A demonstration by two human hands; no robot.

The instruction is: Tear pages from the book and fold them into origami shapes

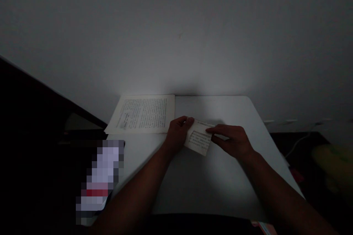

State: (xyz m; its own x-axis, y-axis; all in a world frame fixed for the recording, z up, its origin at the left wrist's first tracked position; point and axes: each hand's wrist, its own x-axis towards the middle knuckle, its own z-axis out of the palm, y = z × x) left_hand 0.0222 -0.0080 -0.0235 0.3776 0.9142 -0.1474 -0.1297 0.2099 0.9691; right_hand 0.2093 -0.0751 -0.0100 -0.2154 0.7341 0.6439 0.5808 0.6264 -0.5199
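Note:
A small folded piece of printed paper (199,140) is held up over the white table, tilted, with lines of text on its face. My left hand (178,134) grips its left edge, thumb on top near the upper corner. My right hand (231,139) pinches the paper's right edge between thumb and fingers. Behind my left hand, a larger printed sheet (146,114) lies flat at the table's far left corner, covered with columns of text.
The white table (226,108) stands against a pale wall (176,36). A pixelated, bright phone-like object (103,172) lies at its left edge, by my left forearm. A pale cable (299,139) hangs at the right, near a blurry yellow-green thing (333,161). The room is dim.

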